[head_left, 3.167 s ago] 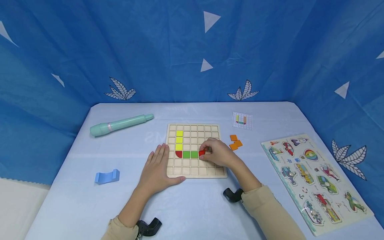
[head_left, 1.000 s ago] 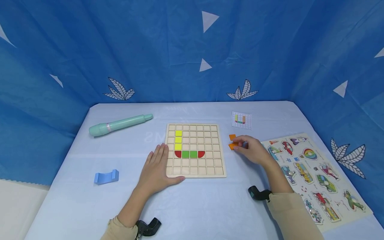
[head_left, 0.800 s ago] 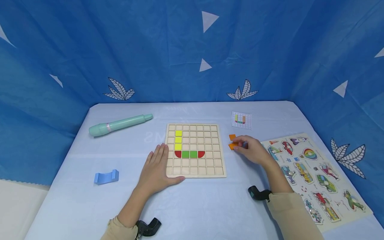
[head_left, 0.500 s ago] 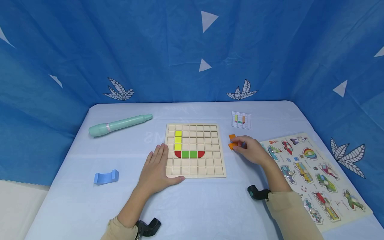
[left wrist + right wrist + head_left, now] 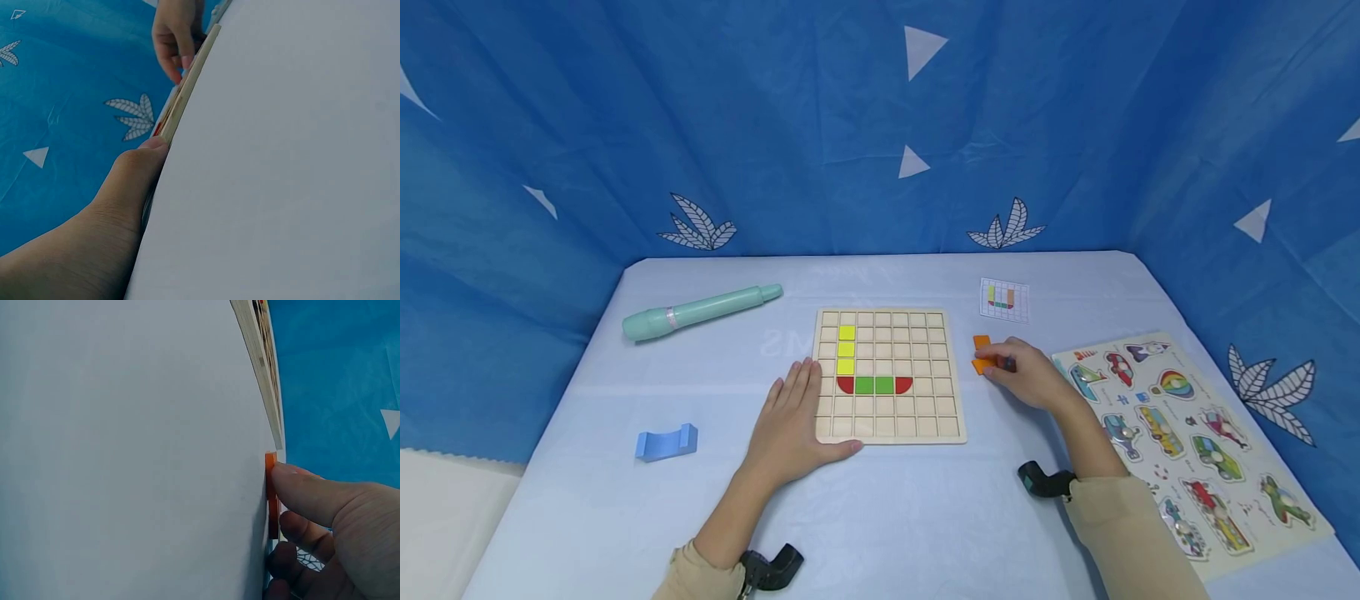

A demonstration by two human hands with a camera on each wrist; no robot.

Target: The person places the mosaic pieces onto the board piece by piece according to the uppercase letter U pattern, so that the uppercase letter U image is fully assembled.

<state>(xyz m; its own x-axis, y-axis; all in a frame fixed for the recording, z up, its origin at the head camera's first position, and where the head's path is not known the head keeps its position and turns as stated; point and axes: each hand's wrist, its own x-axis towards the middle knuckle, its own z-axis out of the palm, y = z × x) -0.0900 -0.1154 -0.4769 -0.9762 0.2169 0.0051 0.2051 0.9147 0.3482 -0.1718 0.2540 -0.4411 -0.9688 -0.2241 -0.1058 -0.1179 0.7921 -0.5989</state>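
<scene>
My left hand [image 5: 790,421] rests with straight fingers along the left edge of a wooden grid board [image 5: 925,427], its thumb on the near edge. On the board, yellow square tiles [image 5: 847,349] form a column, with green square tiles [image 5: 875,385] between red rounded corner tiles [image 5: 903,385] below. To the right of the board, my right hand [image 5: 1030,373] pinches at a small group of orange square tiles [image 5: 981,342] on the table. In the right wrist view, the thumb touches an orange tile [image 5: 270,475]; the fingers partly hide the group.
A small pattern card [image 5: 1004,301] lies beyond the orange tiles. On the right is a vehicle puzzle board [image 5: 1187,450]. A mint-green toy microphone-like stick [image 5: 707,312] and a blue curved block [image 5: 667,442] lie on the left. Blue curtain [image 5: 820,125] surrounds the table.
My right hand has left the red corner tile in the board and moved right to the orange tiles, where it has barely moved over the last second. My left hand stays put.
</scene>
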